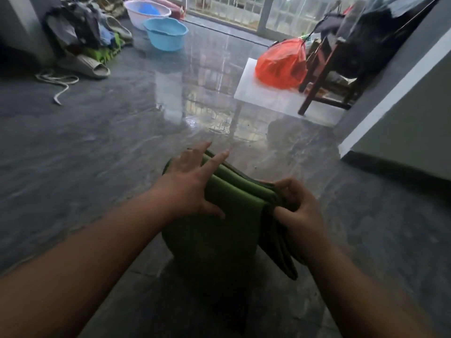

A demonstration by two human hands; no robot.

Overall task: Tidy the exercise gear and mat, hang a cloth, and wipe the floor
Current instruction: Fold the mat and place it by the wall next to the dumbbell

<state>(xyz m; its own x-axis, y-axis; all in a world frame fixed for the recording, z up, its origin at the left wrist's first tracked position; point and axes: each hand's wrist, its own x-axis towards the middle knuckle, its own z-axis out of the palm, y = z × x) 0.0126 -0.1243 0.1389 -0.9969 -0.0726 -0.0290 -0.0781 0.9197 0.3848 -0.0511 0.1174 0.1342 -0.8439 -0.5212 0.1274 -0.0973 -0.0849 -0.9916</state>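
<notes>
A green mat [219, 230], folded into several layers, is held up above the dark glossy floor [97, 154] in the lower middle of the head view. My left hand [192, 189] lies across its top left edge with fingers spread and thumb pressed on the front face. My right hand [297, 208] pinches the folded layers at the top right corner. The mat's lower part hangs down in shadow between my forearms.
A white rope [58, 81] and a grey slipper [90, 67] lie far left by a pile of clothes [80, 28]. Two basins, blue [166, 32] and white [146, 11], stand behind. An orange bag [280, 64] sits on a white board beside a wooden chair [322, 69]. A wall corner [390, 106] stands right.
</notes>
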